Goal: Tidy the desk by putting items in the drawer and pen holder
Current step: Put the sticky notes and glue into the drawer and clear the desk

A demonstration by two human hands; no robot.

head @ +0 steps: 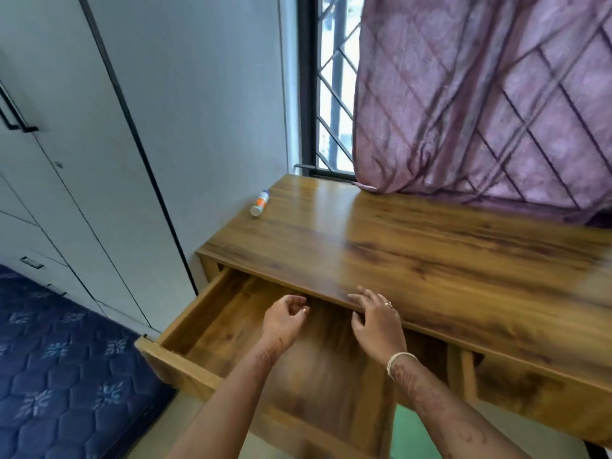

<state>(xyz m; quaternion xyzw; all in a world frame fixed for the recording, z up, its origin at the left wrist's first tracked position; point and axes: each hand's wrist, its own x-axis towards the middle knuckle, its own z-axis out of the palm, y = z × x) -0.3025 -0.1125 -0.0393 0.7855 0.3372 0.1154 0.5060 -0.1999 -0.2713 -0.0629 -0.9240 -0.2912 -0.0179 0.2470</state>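
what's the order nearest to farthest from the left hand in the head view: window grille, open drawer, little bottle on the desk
1. open drawer, directly under the left hand
2. little bottle, lying near the far left corner of the desk
3. window grille, beyond the desk's back edge

I see a warm brown wood-grain tabletop (430,253) and a matching drawer (212,329). At the tabletop's far left edge lies a white tube (260,203) with orange and blue bands. The curtain (480,94) is mauve; the mattress (59,376) is navy with pale quilted flowers.
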